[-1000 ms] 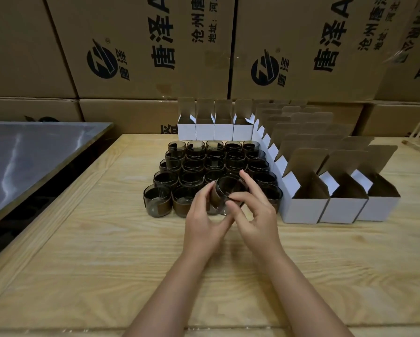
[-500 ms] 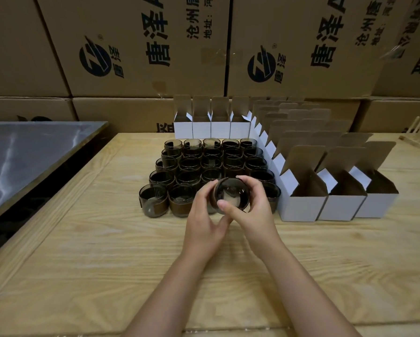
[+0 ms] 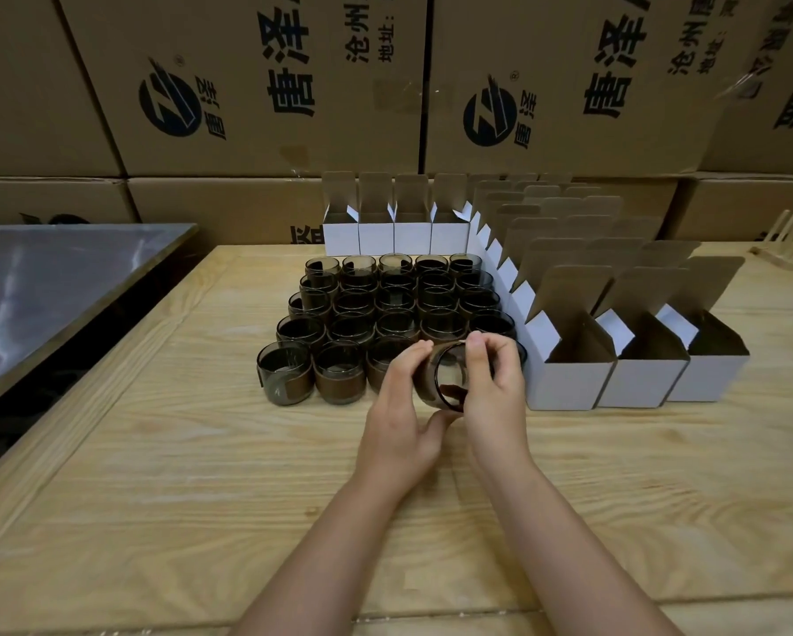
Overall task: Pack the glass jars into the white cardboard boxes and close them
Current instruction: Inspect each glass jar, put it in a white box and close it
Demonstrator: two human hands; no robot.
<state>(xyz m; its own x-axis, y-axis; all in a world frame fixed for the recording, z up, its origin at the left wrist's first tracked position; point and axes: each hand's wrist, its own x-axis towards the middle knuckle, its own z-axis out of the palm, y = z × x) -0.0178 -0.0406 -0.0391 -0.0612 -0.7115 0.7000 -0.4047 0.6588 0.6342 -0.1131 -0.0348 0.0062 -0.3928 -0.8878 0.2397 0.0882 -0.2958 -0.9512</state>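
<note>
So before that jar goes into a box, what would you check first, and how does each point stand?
1. Grip on the jar: ok, the left hand and the right hand both hold it off the table.
2. Is the nearest white box open: ok, its lid flap stands up.
3. That box empty: cannot tell, its floor is hidden.
4. Jar upright for dropping in: not ok, it lies on its side.
5. Way to the box free: ok, nothing stands between.
6. Glass uncracked: cannot tell.
</note>
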